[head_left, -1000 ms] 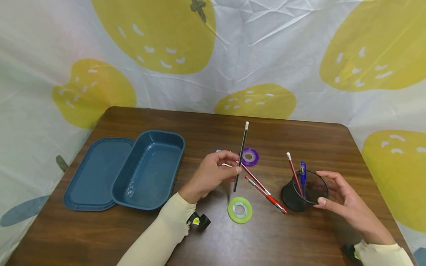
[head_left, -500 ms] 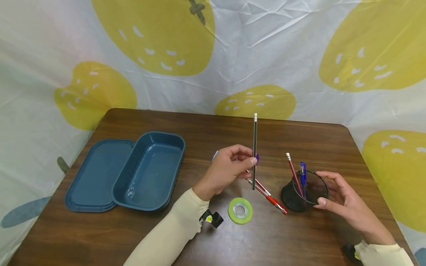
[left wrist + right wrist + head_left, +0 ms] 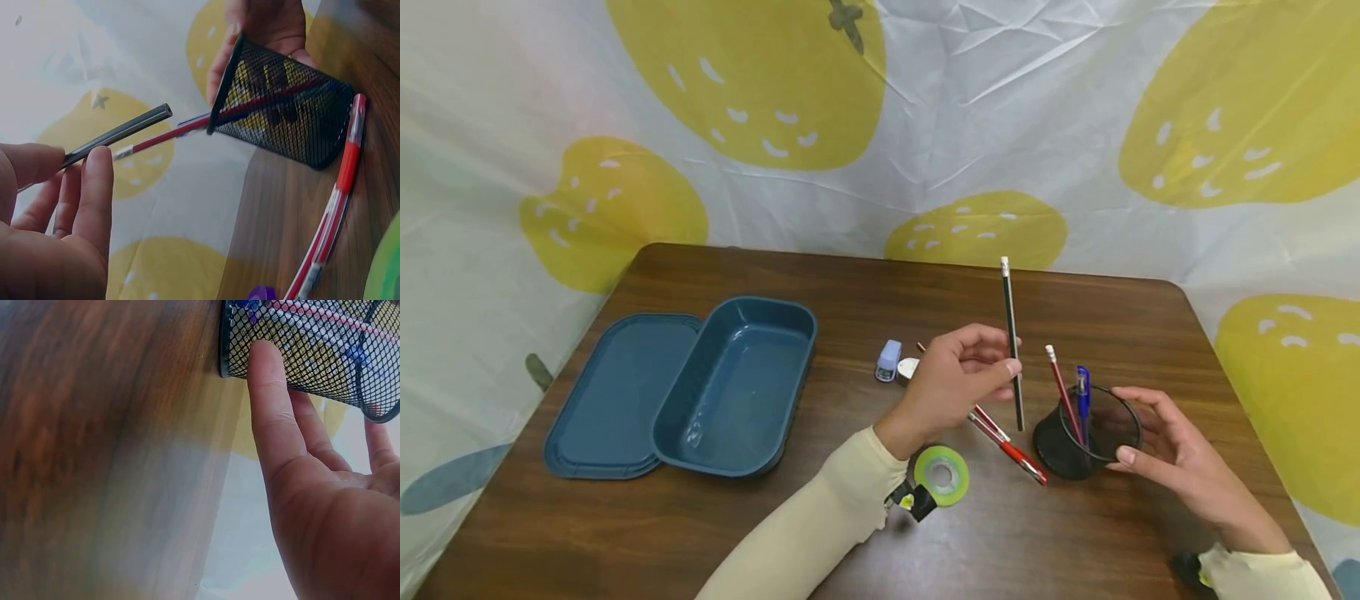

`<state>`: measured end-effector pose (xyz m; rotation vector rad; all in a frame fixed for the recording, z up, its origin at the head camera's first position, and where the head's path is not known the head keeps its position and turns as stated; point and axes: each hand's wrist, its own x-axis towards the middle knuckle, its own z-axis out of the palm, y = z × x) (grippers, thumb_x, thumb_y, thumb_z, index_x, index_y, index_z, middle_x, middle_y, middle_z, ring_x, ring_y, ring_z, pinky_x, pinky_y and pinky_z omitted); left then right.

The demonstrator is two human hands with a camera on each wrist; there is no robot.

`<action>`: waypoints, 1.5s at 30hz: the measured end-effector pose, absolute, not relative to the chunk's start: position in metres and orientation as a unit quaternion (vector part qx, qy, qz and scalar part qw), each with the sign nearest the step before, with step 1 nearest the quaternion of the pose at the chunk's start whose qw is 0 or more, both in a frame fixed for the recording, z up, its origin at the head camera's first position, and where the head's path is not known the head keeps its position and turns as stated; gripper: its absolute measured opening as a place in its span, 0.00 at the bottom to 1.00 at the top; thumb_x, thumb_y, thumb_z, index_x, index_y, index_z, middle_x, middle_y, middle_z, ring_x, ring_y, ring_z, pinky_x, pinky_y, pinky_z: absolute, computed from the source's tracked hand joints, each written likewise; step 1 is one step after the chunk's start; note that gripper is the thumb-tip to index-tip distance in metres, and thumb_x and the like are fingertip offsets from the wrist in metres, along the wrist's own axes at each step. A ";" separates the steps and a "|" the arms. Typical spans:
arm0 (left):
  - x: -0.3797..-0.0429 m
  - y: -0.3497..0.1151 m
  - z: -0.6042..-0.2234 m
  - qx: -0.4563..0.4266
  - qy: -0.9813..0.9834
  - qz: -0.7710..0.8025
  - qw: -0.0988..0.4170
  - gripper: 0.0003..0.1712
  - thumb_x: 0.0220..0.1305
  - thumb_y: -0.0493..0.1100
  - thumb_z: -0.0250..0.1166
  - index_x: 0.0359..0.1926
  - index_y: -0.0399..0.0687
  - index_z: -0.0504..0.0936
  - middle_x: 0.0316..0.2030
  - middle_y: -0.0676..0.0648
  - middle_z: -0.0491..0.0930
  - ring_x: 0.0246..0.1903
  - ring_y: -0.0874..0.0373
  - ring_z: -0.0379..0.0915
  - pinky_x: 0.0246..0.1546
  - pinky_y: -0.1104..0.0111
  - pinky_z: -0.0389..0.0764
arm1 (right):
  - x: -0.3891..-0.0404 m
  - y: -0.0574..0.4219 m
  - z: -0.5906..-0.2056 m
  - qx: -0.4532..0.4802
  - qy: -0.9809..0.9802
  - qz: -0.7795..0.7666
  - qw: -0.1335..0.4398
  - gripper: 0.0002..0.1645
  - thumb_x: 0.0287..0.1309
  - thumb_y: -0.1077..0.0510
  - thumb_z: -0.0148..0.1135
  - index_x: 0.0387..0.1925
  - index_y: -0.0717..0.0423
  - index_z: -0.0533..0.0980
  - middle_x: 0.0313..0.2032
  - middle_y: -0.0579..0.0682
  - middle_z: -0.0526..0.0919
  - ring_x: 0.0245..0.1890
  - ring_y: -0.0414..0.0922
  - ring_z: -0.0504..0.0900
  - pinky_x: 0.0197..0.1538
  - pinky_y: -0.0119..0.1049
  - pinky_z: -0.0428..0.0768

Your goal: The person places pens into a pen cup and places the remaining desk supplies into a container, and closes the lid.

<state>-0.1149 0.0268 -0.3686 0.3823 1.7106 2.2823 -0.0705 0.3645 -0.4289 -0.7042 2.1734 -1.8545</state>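
Observation:
My left hand (image 3: pixel 958 375) pinches a black pencil (image 3: pixel 1011 333) between thumb and fingers. The pencil stands nearly upright, white eraser end up, just left of the black mesh pen holder (image 3: pixel 287 103). With thumb and fingers about its rim, my right hand (image 3: pixel 1183 467) holds that pen holder on the table. A red pencil (image 3: pixel 1060 379) and a blue pen (image 3: pixel 1083 400) lean inside it. On the table between the hands lie a red pen (image 3: pixel 1022 461) and another red pencil (image 3: pixel 317 244), partly hidden by the left hand in the head view.
A green tape roll (image 3: pixel 953 477) lies by the left wrist. Behind the left hand are a small light-blue stapler (image 3: pixel 888 360) and a white round thing (image 3: pixel 907 369). A purple tape roll (image 3: pixel 261 292) is barely visible. Leftward sit a blue tray (image 3: pixel 741 392) and its lid (image 3: pixel 617 392).
My left hand has carried the black pencil rightward, close to the pen holder, uncovering the stapler and hiding the purple tape roll in the head view. The right hand has stayed in place.

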 end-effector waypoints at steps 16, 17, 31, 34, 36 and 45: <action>-0.108 0.068 -0.373 0.167 0.586 0.785 0.117 0.12 0.69 0.28 0.68 0.52 0.32 0.83 0.44 0.36 0.85 0.37 0.59 0.86 0.43 0.65 0.90 | -0.068 0.362 -0.425 -0.235 0.732 -0.632 0.103 0.44 0.64 0.85 0.50 0.78 0.66 0.54 0.63 0.54 0.78 0.56 0.42 0.85 0.42 0.45 0.91; -0.108 0.069 -0.373 0.168 0.586 0.784 0.116 0.12 0.69 0.28 0.68 0.52 0.32 0.83 0.44 0.36 0.85 0.37 0.60 0.86 0.43 0.65 0.90 | -0.068 0.362 -0.425 -0.235 0.731 -0.632 0.102 0.44 0.64 0.85 0.50 0.78 0.66 0.54 0.62 0.54 0.78 0.57 0.42 0.85 0.42 0.45 0.91; -0.105 0.081 -0.379 0.195 0.714 0.668 0.076 0.10 0.69 0.36 0.71 0.50 0.40 0.87 0.42 0.45 0.91 0.32 0.76 0.80 0.40 0.80 0.83 | -0.067 0.363 -0.424 -0.238 0.732 -0.630 0.104 0.43 0.64 0.85 0.49 0.78 0.65 0.54 0.63 0.53 0.78 0.56 0.42 0.86 0.42 0.45 0.91; -0.104 0.081 -0.380 0.202 0.742 0.636 0.070 0.10 0.69 0.38 0.72 0.50 0.42 0.88 0.42 0.47 0.91 0.32 0.77 0.79 0.40 0.82 0.82 | -0.067 0.363 -0.424 -0.242 0.728 -0.632 0.105 0.44 0.64 0.85 0.49 0.78 0.66 0.54 0.63 0.54 0.78 0.56 0.42 0.86 0.42 0.45 0.91; -0.103 0.080 -0.381 0.205 0.756 0.618 0.070 0.11 0.70 0.40 0.72 0.50 0.43 0.89 0.41 0.48 0.91 0.31 0.78 0.79 0.39 0.83 0.81 | -0.067 0.364 -0.424 -0.243 0.727 -0.633 0.107 0.44 0.64 0.86 0.49 0.78 0.66 0.53 0.63 0.54 0.78 0.56 0.42 0.86 0.42 0.45 0.91; -0.101 0.076 -0.384 0.229 0.789 0.565 0.081 0.15 0.73 0.46 0.70 0.58 0.55 0.89 0.43 0.56 0.92 0.33 0.82 0.77 0.38 0.84 0.79 | -0.065 0.364 -0.425 -0.236 0.736 -0.626 0.105 0.44 0.65 0.84 0.50 0.79 0.65 0.53 0.65 0.53 0.77 0.58 0.42 0.84 0.42 0.46 0.91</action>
